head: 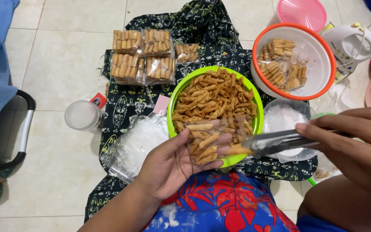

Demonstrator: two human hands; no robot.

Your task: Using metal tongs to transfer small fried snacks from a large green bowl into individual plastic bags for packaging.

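While your left hand [172, 165] cups a half-filled bag [209, 141] just over the green bowl [258, 116], your right hand [357, 141] pinches tongs [275, 141] feeding a snack in.

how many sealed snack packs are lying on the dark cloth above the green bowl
5 packs on the dark cloth: four larger ones in a two-by-two block, at and, plus a smaller one to their right. More packs lie in the orange-rimmed bowl.
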